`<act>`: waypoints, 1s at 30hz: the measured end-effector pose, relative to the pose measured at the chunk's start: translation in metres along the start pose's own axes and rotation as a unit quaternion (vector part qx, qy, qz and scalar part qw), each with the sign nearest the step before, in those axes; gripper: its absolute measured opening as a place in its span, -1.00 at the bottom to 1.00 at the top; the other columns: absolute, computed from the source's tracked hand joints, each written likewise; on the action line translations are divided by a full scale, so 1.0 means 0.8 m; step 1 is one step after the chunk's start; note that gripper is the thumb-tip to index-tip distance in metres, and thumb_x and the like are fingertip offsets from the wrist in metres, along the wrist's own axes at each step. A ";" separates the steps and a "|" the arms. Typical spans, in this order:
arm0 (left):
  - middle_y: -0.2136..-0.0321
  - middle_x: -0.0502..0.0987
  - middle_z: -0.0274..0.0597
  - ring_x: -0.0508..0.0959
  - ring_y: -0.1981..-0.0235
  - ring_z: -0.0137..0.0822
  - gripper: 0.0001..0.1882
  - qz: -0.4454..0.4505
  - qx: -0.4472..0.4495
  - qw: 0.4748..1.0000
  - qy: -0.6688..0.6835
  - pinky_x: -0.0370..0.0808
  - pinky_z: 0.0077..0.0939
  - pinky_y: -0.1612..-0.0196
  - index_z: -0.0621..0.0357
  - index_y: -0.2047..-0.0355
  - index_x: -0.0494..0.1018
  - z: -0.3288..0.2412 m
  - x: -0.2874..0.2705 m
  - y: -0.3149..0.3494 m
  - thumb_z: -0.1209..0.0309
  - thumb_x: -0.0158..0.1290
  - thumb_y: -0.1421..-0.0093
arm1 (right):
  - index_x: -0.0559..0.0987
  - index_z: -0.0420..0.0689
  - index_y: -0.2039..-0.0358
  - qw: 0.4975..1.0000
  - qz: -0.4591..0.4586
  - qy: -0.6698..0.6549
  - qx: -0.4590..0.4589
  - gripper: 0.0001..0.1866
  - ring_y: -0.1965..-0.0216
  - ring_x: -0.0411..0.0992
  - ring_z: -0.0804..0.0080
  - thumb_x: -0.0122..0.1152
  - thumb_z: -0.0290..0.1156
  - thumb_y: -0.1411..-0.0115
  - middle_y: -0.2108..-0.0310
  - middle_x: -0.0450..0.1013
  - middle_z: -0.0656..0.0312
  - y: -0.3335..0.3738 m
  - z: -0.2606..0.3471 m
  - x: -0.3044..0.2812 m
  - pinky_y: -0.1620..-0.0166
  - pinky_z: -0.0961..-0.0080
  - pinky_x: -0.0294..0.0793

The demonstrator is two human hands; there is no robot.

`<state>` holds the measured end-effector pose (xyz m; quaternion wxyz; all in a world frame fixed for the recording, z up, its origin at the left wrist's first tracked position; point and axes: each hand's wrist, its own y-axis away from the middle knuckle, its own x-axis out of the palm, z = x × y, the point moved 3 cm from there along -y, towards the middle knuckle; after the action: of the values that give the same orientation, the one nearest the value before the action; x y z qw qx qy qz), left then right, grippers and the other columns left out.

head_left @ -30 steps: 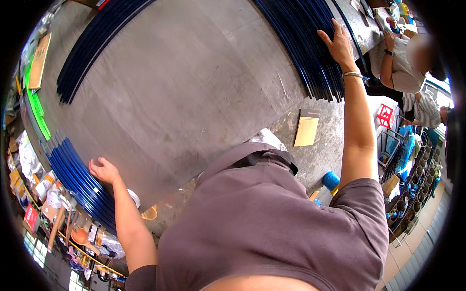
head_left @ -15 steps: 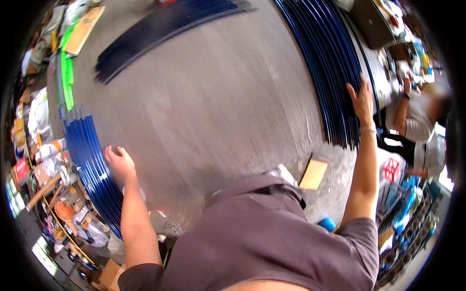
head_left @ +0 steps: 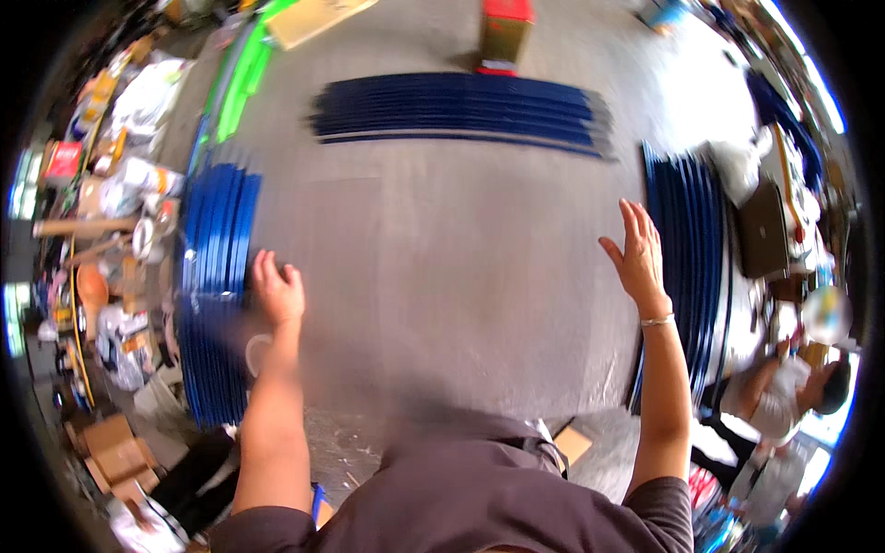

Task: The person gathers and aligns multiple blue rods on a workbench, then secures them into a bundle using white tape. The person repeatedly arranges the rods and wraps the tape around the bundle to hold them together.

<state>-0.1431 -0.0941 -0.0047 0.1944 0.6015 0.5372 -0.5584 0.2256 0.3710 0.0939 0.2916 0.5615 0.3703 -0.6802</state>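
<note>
My left hand [head_left: 279, 291] is over the grey table [head_left: 442, 267], its fingers slightly bent and apart, with nothing in it. Just left of it lies a row of blue tubes [head_left: 214, 286] along the table's left side. My right hand [head_left: 637, 258] is spread open and empty, beside another row of dark blue tubes [head_left: 685, 249] at the right. A third bundle of dark blue tubes [head_left: 452, 109] lies crosswise at the far side, apart from both hands.
Behind the far bundle stands a red-topped box [head_left: 506, 37]. Bright green strips [head_left: 247, 74] and a tan board [head_left: 318, 20] lie at the far left. Cluttered shelving [head_left: 111, 230] lines the left. A co-worker [head_left: 784, 392] is at the right, beyond the tubes.
The view has swung round to the right, so the far bundle now lies level across the top. My right hand has come off the right-hand tubes toward the middle.
</note>
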 end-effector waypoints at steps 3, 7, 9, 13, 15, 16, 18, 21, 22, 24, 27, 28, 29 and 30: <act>-0.15 0.35 0.07 0.35 -0.17 0.08 -0.55 0.001 0.000 1.000 0.003 0.32 -0.09 -0.20 0.29 -0.01 0.40 0.002 0.003 0.001 0.39 0.09 -0.10 | 0.28 -0.21 -0.26 0.998 0.029 -0.041 -0.049 -0.26 -0.28 0.20 0.01 0.34 -0.19 -0.13 -0.21 0.28 -0.06 -0.062 0.048 0.027 -0.29 0.14 0.20; -0.13 0.36 0.08 0.35 -0.16 0.08 -0.54 0.005 -0.039 0.999 -0.004 0.30 -0.06 -0.20 0.28 0.00 0.40 0.003 -0.013 0.009 0.37 0.09 -0.09 | 0.29 -0.16 -0.27 0.993 0.051 -0.067 -0.086 -0.26 -0.29 0.19 0.00 0.35 -0.21 -0.13 -0.25 0.26 -0.07 -0.149 0.095 0.068 -0.30 0.16 0.19; -0.12 0.36 0.09 0.35 -0.16 0.07 -0.54 -0.004 -0.030 1.000 0.005 0.31 -0.07 -0.20 0.27 0.00 0.40 -0.005 -0.007 0.007 0.37 0.10 -0.08 | 0.29 -0.18 -0.26 0.990 0.044 -0.092 -0.097 -0.29 -0.26 0.23 -0.02 0.33 -0.23 -0.15 -0.23 0.28 -0.09 -0.181 0.092 0.073 -0.27 0.18 0.24; -0.15 0.34 0.05 0.34 -0.17 0.08 -0.52 0.003 -0.041 0.999 0.021 0.29 -0.08 -0.21 0.25 -0.03 0.37 -0.014 -0.007 0.002 0.37 0.11 -0.09 | 0.32 -0.22 -0.23 0.990 -0.021 -0.092 -0.104 -0.37 -0.22 0.26 -0.05 0.24 -0.26 -0.21 -0.19 0.30 -0.09 -0.252 0.063 0.124 -0.25 0.18 0.27; -0.13 0.34 0.05 0.33 -0.17 0.04 -0.52 -0.013 -0.037 0.999 0.026 0.31 -0.07 -0.20 0.25 0.00 0.39 -0.016 -0.010 0.004 0.36 0.14 -0.06 | 0.31 -0.22 -0.24 0.993 -0.026 -0.025 -0.113 -0.37 -0.27 0.21 -0.01 0.24 -0.27 -0.21 -0.22 0.27 -0.07 -0.277 0.067 0.137 -0.29 0.19 0.22; -0.14 0.33 0.04 0.33 -0.17 0.05 -0.51 -0.017 -0.039 0.999 0.027 0.29 -0.07 -0.22 0.24 -0.02 0.38 -0.014 -0.010 0.008 0.36 0.13 -0.07 | 0.31 -0.21 -0.24 0.988 -0.038 -0.032 -0.146 -0.36 -0.28 0.20 -0.01 0.25 -0.27 -0.20 -0.22 0.27 -0.06 -0.284 0.086 0.138 -0.30 0.17 0.20; -0.14 0.33 0.02 0.33 -0.18 0.06 -0.51 -0.013 -0.053 0.998 0.032 0.27 -0.08 -0.26 0.23 -0.03 0.36 -0.011 -0.009 0.013 0.36 0.12 -0.08 | 0.32 -0.19 -0.24 0.975 -0.046 -0.035 -0.213 -0.36 -0.30 0.18 0.00 0.26 -0.31 -0.17 -0.23 0.27 -0.05 -0.280 0.142 0.133 -0.31 0.14 0.16; -0.14 0.33 0.01 0.33 -0.18 0.05 -0.51 -0.001 -0.053 0.998 0.015 0.27 -0.08 -0.26 0.22 -0.03 0.36 -0.018 -0.007 0.008 0.37 0.11 -0.08 | 0.34 -0.12 -0.25 0.946 -0.038 -0.033 -0.320 -0.30 -0.31 0.18 0.05 0.34 -0.41 -0.06 -0.21 0.29 0.01 -0.255 0.227 0.130 -0.32 0.12 0.17; -0.14 0.33 0.00 0.33 -0.17 0.05 -0.52 -0.006 -0.049 0.999 0.014 0.28 -0.09 -0.25 0.22 -0.03 0.36 -0.019 -0.010 0.008 0.38 0.10 -0.09 | 0.36 -0.07 -0.24 0.938 -0.010 -0.076 -0.337 -0.28 -0.29 0.20 0.07 0.37 -0.42 -0.04 -0.20 0.31 0.04 -0.248 0.269 0.121 -0.30 0.13 0.20; -0.14 0.33 0.01 0.33 -0.17 0.05 -0.52 -0.009 -0.057 0.998 0.016 0.28 -0.09 -0.26 0.22 -0.04 0.36 -0.020 -0.012 0.007 0.38 0.10 -0.09 | 0.38 -0.02 -0.23 0.917 -0.011 -0.123 -0.380 -0.29 -0.20 0.29 0.09 0.37 -0.43 -0.03 -0.12 0.36 0.07 -0.232 0.352 0.106 -0.24 0.14 0.28; -0.14 0.32 0.01 0.33 -0.17 0.06 -0.51 -0.009 -0.055 0.998 0.027 0.28 -0.09 -0.26 0.23 -0.04 0.35 -0.018 -0.005 0.006 0.40 0.11 -0.08 | 0.28 0.08 -0.31 0.870 0.079 -0.171 -0.456 -0.32 0.11 0.47 0.15 0.26 -0.30 -0.16 0.24 0.51 0.14 -0.218 0.474 0.062 -0.02 0.19 0.41; -0.14 0.32 0.01 0.33 -0.17 0.06 -0.51 -0.006 -0.055 0.998 0.030 0.28 -0.10 -0.26 0.24 -0.04 0.35 -0.014 -0.005 0.008 0.40 0.11 -0.08 | 0.24 0.10 -0.33 0.860 0.133 -0.174 -0.461 -0.32 0.20 0.51 0.15 0.22 -0.26 -0.19 0.33 0.53 0.15 -0.214 0.515 0.045 0.04 0.22 0.45; -0.13 0.33 0.04 0.33 -0.16 0.07 -0.51 -0.007 -0.052 0.998 0.031 0.29 -0.08 -0.24 0.25 -0.03 0.36 -0.013 -0.007 0.010 0.40 0.12 -0.07 | 0.21 0.12 -0.34 0.848 0.126 -0.197 -0.475 -0.30 0.29 0.52 0.12 0.23 -0.26 -0.20 0.39 0.53 0.13 -0.213 0.551 0.028 0.14 0.22 0.48; -0.12 0.33 0.06 0.34 -0.15 0.07 -0.50 -0.009 -0.047 0.998 0.036 0.29 -0.07 -0.23 0.26 -0.03 0.36 -0.013 -0.008 0.009 0.40 0.13 -0.06 | 0.18 0.15 -0.35 0.838 0.118 -0.217 -0.486 -0.28 0.38 0.52 0.09 0.24 -0.25 -0.21 0.44 0.52 0.12 -0.216 0.575 0.016 0.24 0.22 0.52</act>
<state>-0.1307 -0.0903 0.0012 0.1980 0.6069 0.5745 -0.5122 -0.1692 0.0853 0.1560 0.6780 0.2248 0.5117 -0.4774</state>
